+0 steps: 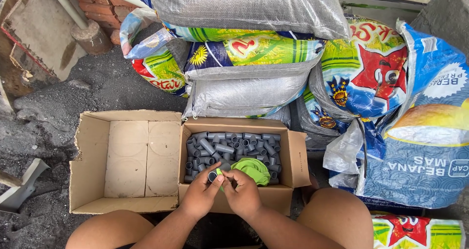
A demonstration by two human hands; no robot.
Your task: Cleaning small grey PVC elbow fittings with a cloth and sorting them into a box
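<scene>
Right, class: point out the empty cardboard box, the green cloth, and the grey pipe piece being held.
empty cardboard box (132,158), head view, bare floor panel.
green cloth (254,170), head view, bunched middle.
grey pipe piece (213,176), head view, open end.

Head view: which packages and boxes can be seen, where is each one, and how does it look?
Empty cardboard box: left, open, brown.
Cardboard box of grey pipe fittings: centre, open, brown; left hand and right hand hold one fitting with a green cloth.
Stacked sacks: behind, silver-grey, green and blue.
Star-print sack: right, red star.
Blue sack: far right.
</scene>
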